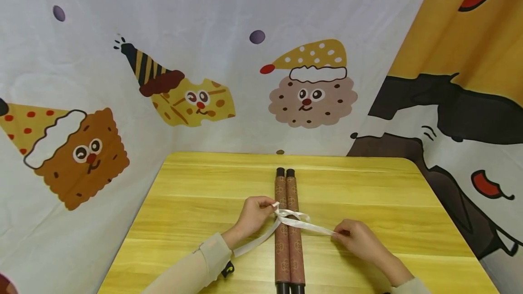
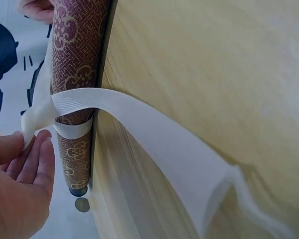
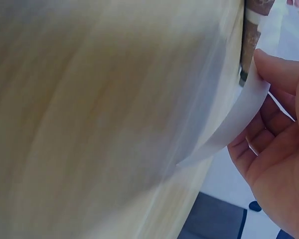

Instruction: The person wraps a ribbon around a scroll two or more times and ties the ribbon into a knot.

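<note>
Two dark red patterned scrolls (image 1: 282, 253) with black end knobs lie side by side, lengthwise on the table. A white ribbon (image 1: 304, 225) goes around them and crosses on top at their upper half. At the left of the crossing, my left hand (image 1: 254, 216) pinches a short piece of the ribbon between thumb and fingers. My right hand (image 1: 361, 242), out to the right of the scrolls, pinches another length of it, which runs fairly straight from the crossing. Beyond the right thumb, a free tail (image 3: 239, 117) curves down. Another tail (image 2: 159, 144) hangs past the scrolls' left side.
The scrolls lie on a yellow wood-grain table (image 1: 196, 194) with rounded far corners. Behind it hangs a white cloth (image 1: 220, 22) printed with cartoon snacks in party hats. A dark and yellow printed part (image 1: 457, 103) is at the right.
</note>
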`<action>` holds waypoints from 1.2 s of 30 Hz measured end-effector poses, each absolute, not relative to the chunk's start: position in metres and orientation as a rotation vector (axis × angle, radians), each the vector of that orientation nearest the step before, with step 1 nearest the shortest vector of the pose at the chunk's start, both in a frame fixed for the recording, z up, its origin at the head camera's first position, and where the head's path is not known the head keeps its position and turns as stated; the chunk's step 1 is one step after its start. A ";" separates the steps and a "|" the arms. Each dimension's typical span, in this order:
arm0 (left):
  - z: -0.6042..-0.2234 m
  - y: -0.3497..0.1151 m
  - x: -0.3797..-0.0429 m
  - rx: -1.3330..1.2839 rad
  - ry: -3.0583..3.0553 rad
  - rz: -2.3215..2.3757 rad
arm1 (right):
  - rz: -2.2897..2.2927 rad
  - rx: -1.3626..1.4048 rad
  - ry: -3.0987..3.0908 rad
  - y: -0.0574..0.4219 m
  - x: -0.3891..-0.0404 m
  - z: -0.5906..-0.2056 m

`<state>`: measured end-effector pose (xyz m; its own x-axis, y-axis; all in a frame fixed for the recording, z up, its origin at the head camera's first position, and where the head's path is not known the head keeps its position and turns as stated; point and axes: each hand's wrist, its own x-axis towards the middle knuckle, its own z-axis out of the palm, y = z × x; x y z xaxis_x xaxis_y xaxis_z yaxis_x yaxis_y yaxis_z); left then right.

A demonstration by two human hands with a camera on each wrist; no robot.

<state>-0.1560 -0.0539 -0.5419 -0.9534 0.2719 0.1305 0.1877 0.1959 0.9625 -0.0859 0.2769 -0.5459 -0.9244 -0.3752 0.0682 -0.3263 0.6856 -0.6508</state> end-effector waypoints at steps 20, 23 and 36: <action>-0.542 -0.056 -0.157 0.387 2.296 1.929 | -0.743 -0.295 2.938 0.324 -0.079 -0.541; -0.542 -0.056 -0.157 0.397 2.299 1.935 | -0.671 -0.258 2.964 0.328 -0.079 -0.539; -0.542 -0.053 -0.155 0.432 2.249 1.967 | -0.590 -0.294 3.008 0.323 -0.083 -0.532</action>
<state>-0.1553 -0.0530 -0.5420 -0.9516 0.2924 0.0944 0.1324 0.1132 0.9847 -0.0834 0.3231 -0.5322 -0.9799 -0.1982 -0.0246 -0.1742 0.9085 -0.3797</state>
